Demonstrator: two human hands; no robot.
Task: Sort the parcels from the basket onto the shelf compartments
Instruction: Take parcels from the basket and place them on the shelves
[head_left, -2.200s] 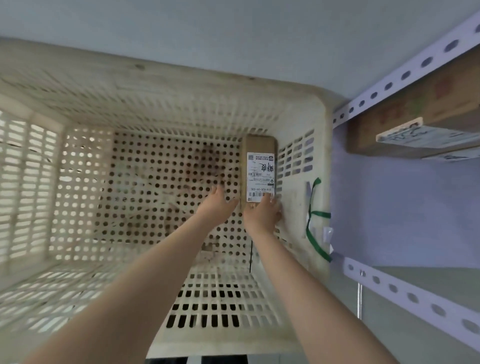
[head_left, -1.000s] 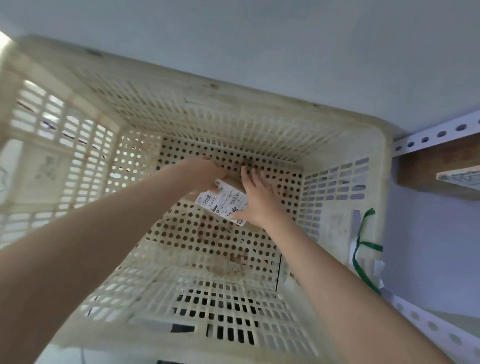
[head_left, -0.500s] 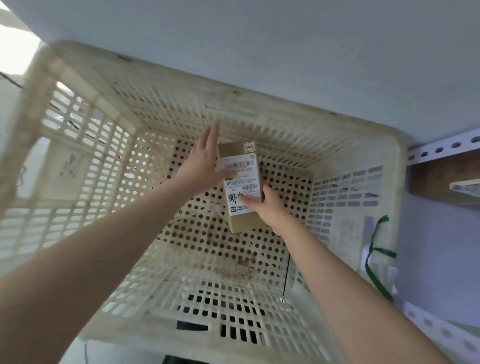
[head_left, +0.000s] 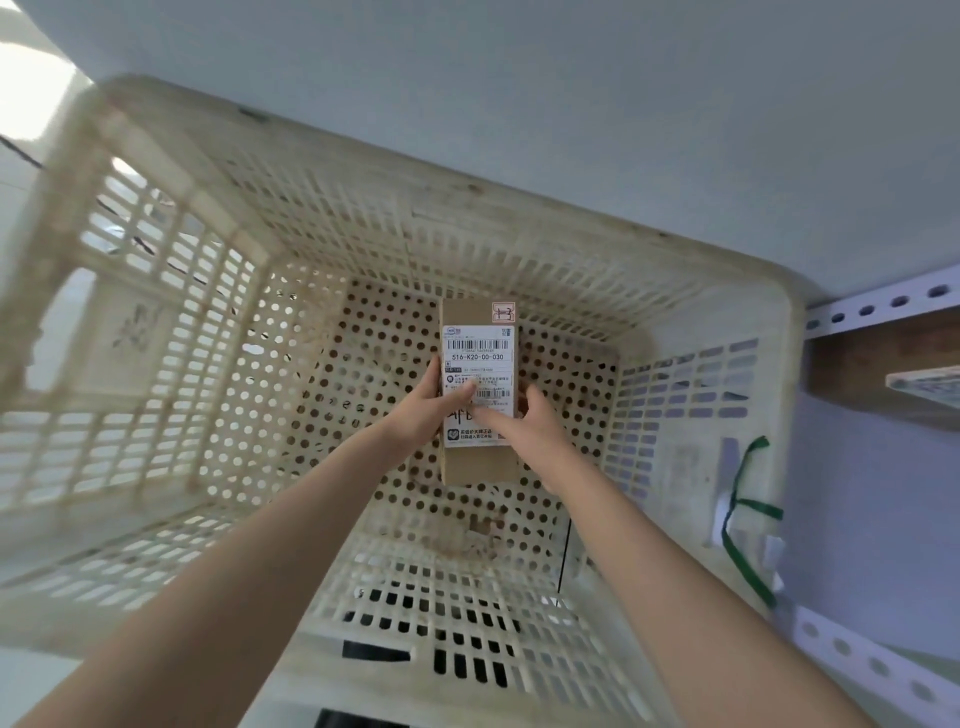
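A brown cardboard parcel (head_left: 480, 465) was inside the pale plastic basket (head_left: 467, 223), held over the middle of its holed floor with its long side running from near to far; whether it touched the floor could not be told. A white label (head_left: 478, 345) with barcodes and the code 516-K20-00-030 covered most of its upper face, and a small reddish sticker (head_left: 504, 313) sat at its far right corner. The left hand (head_left: 418, 413) gripped the parcel's left edge, its fingers (head_left: 460, 393) closed on the box with the thumb lying across the label. The right hand (head_left: 535, 428) held the right edge, its fingers (head_left: 493, 415) grasping the box too, one of them reaching over the lower part of the label and meeting the left thumb. Both bare forearms came in from the near side over the basket's near wall. To the right of the basket stood a shelf with a white rail (head_left: 883, 304) full of holes, and a brown box (head_left: 852, 374) lay on its upper level. A green strap (head_left: 740, 525) hung by the basket's right wall, just beside the shelf
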